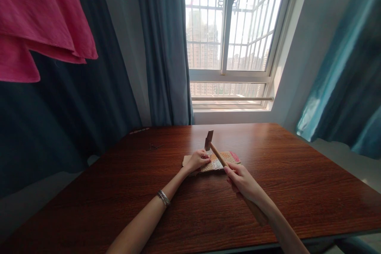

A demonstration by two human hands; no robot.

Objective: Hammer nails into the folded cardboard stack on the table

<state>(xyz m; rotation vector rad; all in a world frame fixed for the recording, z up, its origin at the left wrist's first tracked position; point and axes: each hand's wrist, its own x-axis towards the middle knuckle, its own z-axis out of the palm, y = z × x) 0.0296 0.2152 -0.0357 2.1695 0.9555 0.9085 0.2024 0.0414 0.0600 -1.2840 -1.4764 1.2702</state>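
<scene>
Hammer with a brown wooden handle and blocky head [219, 154]: in the head view, the right hand [242, 180] grips it above a tan, dotted board with orange and pink patches [229, 158] on the reddish-brown wooden desk [119, 198]. The left hand [197, 161], fingers narrowed, meets the board; whether it pinches anything, I cannot tell. Light, square taps clear of those fingertips seem safest.

Overexposed window [225, 35] (backlight), dim surroundings

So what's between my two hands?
In the head view, part of the dotted board lies between the left hand and the right hand, with the hammer handle slanting over it.
</scene>
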